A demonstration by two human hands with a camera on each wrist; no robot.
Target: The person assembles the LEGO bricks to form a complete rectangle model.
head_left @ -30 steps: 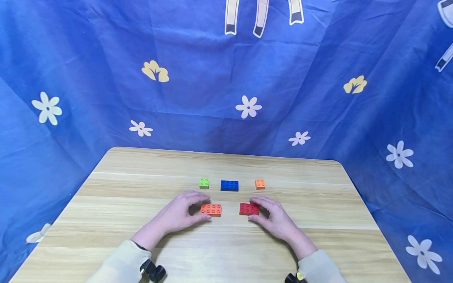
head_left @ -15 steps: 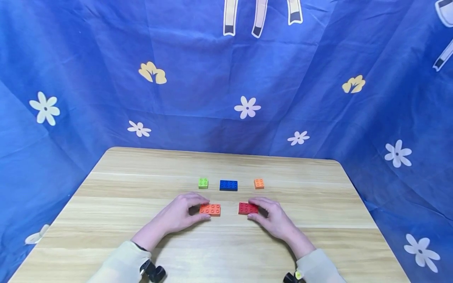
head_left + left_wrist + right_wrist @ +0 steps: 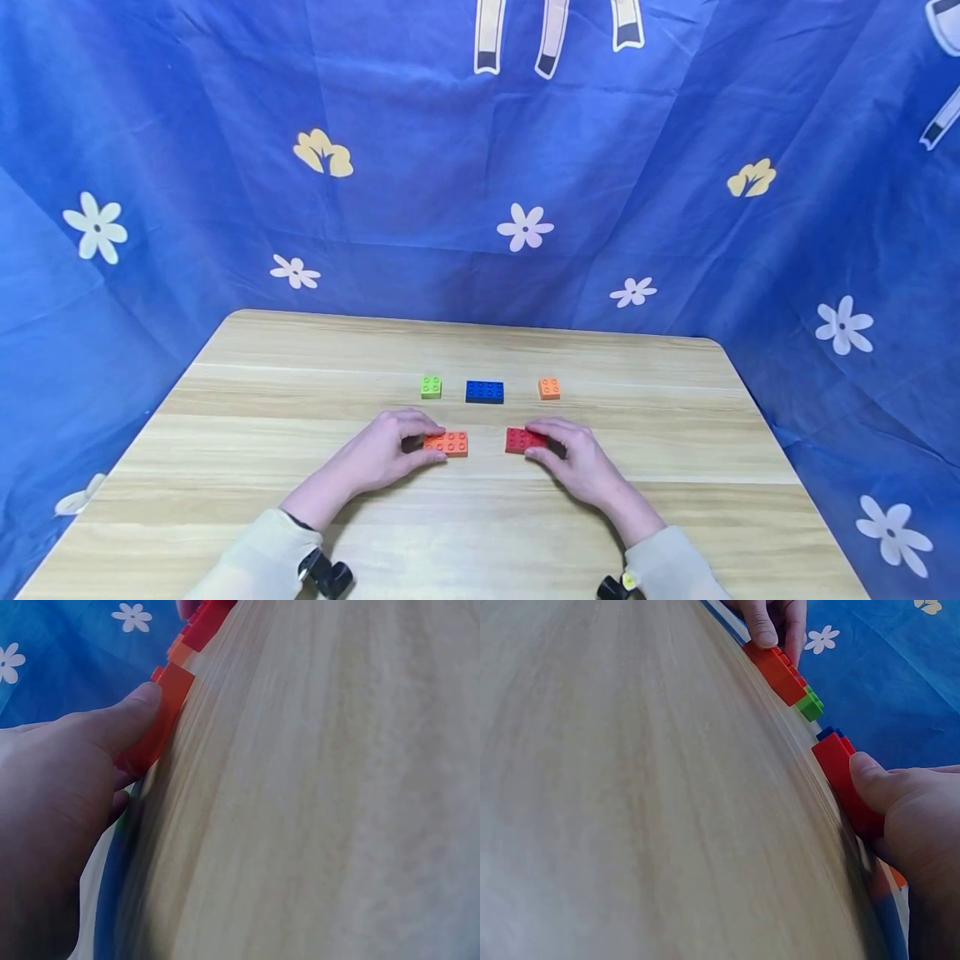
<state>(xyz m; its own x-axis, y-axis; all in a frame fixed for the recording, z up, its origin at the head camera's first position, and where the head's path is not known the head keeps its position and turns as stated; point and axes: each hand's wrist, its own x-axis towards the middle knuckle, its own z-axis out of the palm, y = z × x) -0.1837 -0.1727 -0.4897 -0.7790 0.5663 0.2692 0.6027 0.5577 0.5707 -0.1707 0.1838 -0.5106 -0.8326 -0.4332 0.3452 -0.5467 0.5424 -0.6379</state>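
Near the middle of the table, my left hand (image 3: 390, 454) pinches a long orange-red toy building brick (image 3: 450, 444) between thumb and fingers at its left end. Across a short gap, my right hand (image 3: 577, 458) grips a red building brick (image 3: 517, 441) by its right end. Both bricks lie studs up on the tabletop. In the left wrist view the thumb presses the near side of the orange-red brick (image 3: 166, 712). The right wrist view has the thumb on the red brick (image 3: 847, 780); the fingers behind it are mostly hidden.
Behind the hands stand a small green brick (image 3: 431, 387), a long dark blue brick (image 3: 484, 392) and a small orange brick (image 3: 549, 388), spaced in a row. A blue patterned curtain (image 3: 420, 167) surrounds the wooden table (image 3: 480, 533) at the back and sides.
The view has shifted very slightly. Both hands keep their hold on the same bricks, which have not visibly moved on the table.
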